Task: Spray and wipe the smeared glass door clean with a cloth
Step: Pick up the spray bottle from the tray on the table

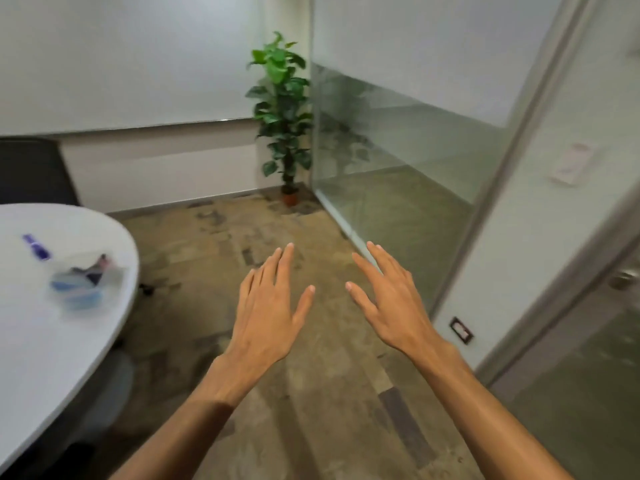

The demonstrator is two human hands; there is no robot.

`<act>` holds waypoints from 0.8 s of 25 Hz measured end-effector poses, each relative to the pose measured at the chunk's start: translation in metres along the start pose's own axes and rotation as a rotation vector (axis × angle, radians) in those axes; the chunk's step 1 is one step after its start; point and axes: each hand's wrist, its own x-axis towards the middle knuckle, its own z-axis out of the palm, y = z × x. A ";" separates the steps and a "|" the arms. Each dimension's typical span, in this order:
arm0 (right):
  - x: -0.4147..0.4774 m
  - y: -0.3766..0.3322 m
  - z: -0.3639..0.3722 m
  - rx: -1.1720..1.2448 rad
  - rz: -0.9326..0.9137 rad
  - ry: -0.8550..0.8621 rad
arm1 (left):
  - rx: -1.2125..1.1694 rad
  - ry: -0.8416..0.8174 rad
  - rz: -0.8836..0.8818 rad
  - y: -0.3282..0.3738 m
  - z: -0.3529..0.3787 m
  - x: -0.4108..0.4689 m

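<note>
My left hand (268, 306) and my right hand (389, 299) are held out flat over the floor, palms down, fingers spread, nothing in either. The glass door (585, 386) stands at the far right with a round metal knob (623, 280) on its frame. A frosted glass partition (398, 140) runs beside it. On the white table (41, 341) at the left lies a blurred clear spray bottle (83, 280) with blue liquid, and a purple item (36, 247) beyond it. No cloth shows clearly.
A potted green plant (282, 116) stands in the far corner. A dark chair back (33, 171) rises behind the table. A wall outlet (460, 330) sits low by the door frame. Patterned carpet covers the floor between table and glass.
</note>
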 end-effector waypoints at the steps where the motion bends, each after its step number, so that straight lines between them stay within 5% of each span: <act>1: 0.013 -0.018 0.019 0.030 -0.022 -0.013 | 0.013 0.006 -0.036 -0.024 -0.006 -0.002; 20: 0.217 -0.258 0.280 0.377 -0.541 -0.438 | -0.010 0.217 -0.816 -0.312 -0.047 -0.015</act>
